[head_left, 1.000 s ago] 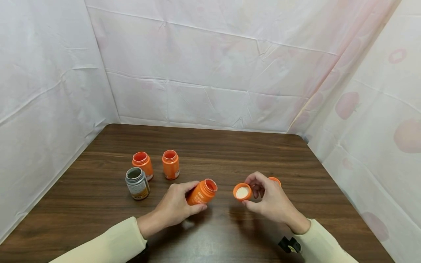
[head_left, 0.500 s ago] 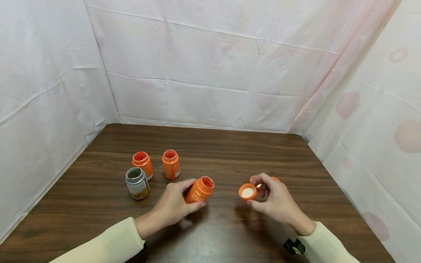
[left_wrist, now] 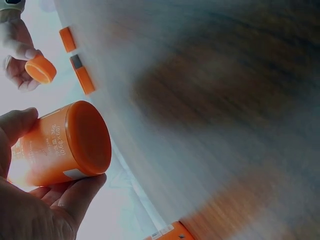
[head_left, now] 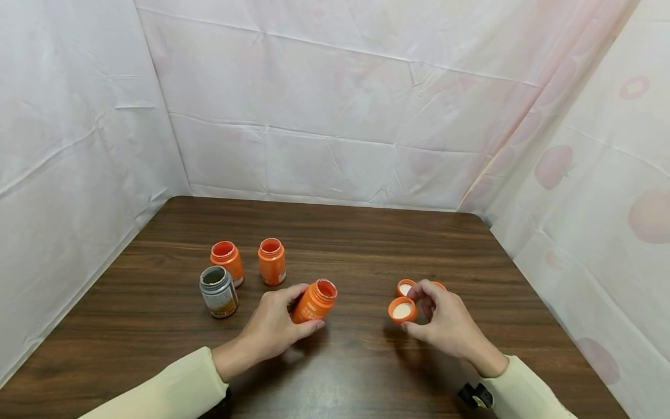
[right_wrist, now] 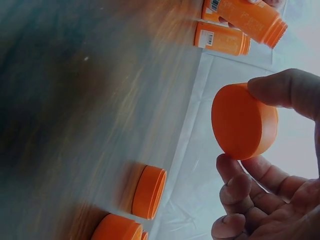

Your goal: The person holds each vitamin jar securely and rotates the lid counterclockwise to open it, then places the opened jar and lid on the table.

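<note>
My left hand (head_left: 272, 323) grips an open orange bottle (head_left: 312, 302), its mouth tilted toward the right. In the left wrist view the bottle's smooth base (left_wrist: 90, 137) shows, raised above the table. My right hand (head_left: 442, 320) pinches an orange screw cap (head_left: 402, 310) between thumb and fingertips, its pale inner liner turned upward. The right wrist view shows the cap's flat top (right_wrist: 237, 121) held over the table. Just behind that hand lies another orange cap (head_left: 405, 287), and a further orange cap (head_left: 439, 286) is partly covered by the hand.
Two uncapped orange bottles (head_left: 272, 265) (head_left: 232, 267) stand on the left of the dark wooden table (head_left: 335, 233), with an uncapped grey bottle (head_left: 220, 297) in front. A grey cap (left_wrist: 76, 61) shows among the orange ones. White sheeting (head_left: 314, 116) hangs around the table.
My right hand has carried the cap to the right and slightly nearer, uncovering a cap behind it. My left hand has drifted slightly left with the bottle. The standing bottles stay put.
</note>
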`<state>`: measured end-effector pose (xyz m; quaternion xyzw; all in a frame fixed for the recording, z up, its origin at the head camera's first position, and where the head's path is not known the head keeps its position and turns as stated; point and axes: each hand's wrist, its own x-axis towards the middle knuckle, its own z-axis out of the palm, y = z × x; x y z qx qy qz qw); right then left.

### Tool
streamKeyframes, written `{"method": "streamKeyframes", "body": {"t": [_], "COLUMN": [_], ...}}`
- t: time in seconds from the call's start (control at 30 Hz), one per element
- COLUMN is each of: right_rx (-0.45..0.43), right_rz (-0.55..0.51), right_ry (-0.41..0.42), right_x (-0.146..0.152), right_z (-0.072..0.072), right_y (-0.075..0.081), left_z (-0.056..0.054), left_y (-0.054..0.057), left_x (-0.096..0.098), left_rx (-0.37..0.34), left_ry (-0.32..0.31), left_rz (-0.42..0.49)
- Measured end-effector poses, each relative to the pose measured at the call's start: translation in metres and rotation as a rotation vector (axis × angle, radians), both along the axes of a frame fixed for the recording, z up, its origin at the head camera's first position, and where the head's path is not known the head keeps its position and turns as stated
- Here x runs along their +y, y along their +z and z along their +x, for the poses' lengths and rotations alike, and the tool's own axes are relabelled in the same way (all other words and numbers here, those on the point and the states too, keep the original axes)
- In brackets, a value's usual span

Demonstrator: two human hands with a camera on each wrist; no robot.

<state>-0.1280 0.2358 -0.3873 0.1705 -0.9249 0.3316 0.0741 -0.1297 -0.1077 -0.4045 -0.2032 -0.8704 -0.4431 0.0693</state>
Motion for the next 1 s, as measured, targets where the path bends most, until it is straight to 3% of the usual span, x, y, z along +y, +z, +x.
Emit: {"method": "streamKeyframes", "body": {"t": [0.6,1.0], "right_rx": [-0.023,-0.088], "right_rz": [0.104,0.138], "right_ry": [-0.074,-0.135], "right_x": [0.008,0.012], "right_z": [-0.001,-0.004], "right_y": [-0.007,-0.011], "left_z": [-0.001,-0.002], "left_y": [0.001,0.001], "left_x": [-0.004,-0.006], "left_rx": [0.014,0.015], "left_ry": [0.012,0.04], "left_rz": [0.016,0.009]}}
